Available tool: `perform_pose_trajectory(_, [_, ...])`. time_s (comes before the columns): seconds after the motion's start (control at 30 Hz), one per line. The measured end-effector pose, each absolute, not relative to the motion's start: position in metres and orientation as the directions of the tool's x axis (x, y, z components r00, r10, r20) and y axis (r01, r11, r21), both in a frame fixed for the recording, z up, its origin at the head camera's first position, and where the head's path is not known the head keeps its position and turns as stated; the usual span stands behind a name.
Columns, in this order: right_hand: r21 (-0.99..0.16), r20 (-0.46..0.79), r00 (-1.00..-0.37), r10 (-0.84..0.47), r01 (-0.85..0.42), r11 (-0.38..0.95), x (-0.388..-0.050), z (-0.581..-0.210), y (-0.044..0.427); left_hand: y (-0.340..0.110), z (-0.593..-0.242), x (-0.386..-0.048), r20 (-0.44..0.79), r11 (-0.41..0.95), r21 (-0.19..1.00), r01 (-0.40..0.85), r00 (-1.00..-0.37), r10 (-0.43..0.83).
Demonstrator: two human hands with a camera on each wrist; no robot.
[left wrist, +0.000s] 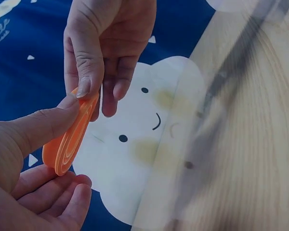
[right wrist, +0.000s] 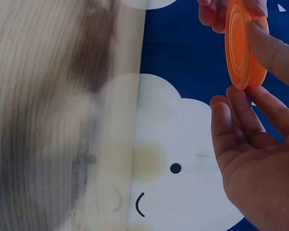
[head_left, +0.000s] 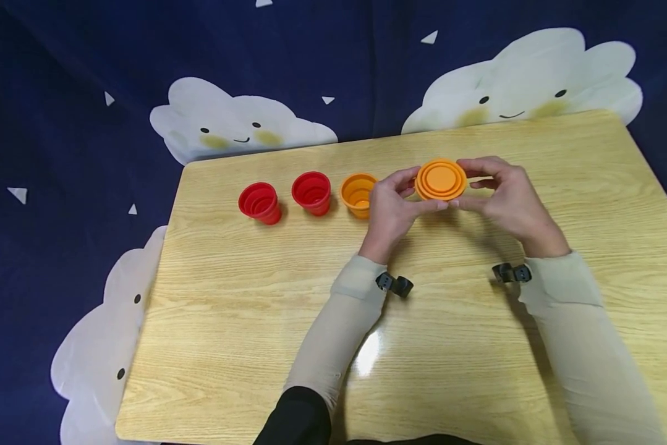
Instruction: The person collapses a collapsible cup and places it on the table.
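Well, at upper centre of the frame stand a red, ribbed, tapering cup point(head_left: 259, 204), a second red, ribbed cup point(head_left: 312, 193) and an orange, ribbed, open cup point(head_left: 358, 195) on the pale wood-grain counter point(head_left: 227, 321). Right of them, the left hand point(head_left: 390, 211) pinches the left rim of a flat, round, orange, rubbery-looking disc point(head_left: 441, 179), ringed face toward the head camera. Its breadth spans the two hands, neither nearer; the right hand point(head_left: 509, 201) pinches the right rim, fingers point(right wrist: 250, 118) and thumb, like the left's, parted just around it.
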State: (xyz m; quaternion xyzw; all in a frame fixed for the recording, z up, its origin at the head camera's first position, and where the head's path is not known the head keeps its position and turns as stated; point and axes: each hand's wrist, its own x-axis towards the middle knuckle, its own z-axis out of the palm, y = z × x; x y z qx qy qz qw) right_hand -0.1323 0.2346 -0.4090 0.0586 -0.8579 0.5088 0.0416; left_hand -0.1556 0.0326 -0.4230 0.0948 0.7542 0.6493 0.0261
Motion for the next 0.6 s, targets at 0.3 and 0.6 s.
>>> perform_pose_trajectory(0.3, [-0.856,0.106,-0.991,-0.076,-0.13,0.5,-0.139,-0.421,0.235,0.035,-0.436,-0.162,0.074,0.186,0.977,0.106,-0.983,0.17])
perform_pose_trajectory(0.6, [-0.854,0.022,-0.997,-0.07,-0.055,0.517,-0.144,-0.433,0.238,0.045,-0.444,-0.161,0.036,0.27,0.96,0.073,-0.989,0.141])
